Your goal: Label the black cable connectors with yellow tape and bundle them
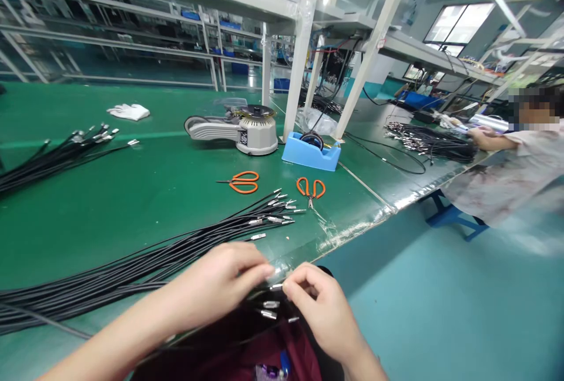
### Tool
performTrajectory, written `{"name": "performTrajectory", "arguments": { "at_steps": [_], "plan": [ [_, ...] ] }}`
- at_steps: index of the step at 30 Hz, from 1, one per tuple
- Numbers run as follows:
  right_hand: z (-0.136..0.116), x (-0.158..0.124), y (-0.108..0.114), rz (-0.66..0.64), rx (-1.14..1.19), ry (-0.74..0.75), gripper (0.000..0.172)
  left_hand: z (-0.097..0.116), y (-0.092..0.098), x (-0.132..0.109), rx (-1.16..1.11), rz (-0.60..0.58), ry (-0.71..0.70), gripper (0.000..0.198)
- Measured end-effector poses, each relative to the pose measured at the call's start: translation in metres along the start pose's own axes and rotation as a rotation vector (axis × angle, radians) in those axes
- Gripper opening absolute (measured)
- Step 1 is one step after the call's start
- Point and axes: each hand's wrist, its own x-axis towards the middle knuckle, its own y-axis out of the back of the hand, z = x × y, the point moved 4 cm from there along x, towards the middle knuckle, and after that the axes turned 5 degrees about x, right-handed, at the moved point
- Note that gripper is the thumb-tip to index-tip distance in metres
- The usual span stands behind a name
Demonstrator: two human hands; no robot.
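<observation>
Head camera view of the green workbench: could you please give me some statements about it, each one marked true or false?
1. Orange scissors lie left of a second orange pair on the green workbench. True.
2. The blue tape dispenser stands left of the grey electric tape dispenser. False: it stands to the right of it.
3. The left hand and the right hand both pinch metal-tipped cable ends near the table edge. True.
4. The white glove is worn on the left hand. False: it lies on the workbench, far from both bare hands.
</observation>
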Motion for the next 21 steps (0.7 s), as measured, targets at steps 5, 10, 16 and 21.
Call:
{"name": "performTrajectory", "arguments": {
  "at_steps": [5, 10, 16, 21],
  "plan": [
    [0.03, -0.015, -0.004, -0.072, -0.041, -0.193, 0.011, -0.034, 0.005, 0.015, 0.373, 0.2, 0.036, 0.026],
    [0.031, -0.003, 0.017, 0.06, -0.008, -0.22, 0.018, -0.035, -0.008, 0.025, 0.434, 0.214, 0.017, 0.031],
    [-0.002, 0.041, 0.004, 0.109, 0.112, -0.08, 0.029, -0.041, 0.001, 0.007, 0.134, 0.265, 0.116, 0.018],
    [-0.011, 0.072, -0.033, 0.011, 0.193, -0.024, 0.023, -0.041, 0.002, -0.002, -0.119, 0.365, 0.125, 0.025]
  ]
}}
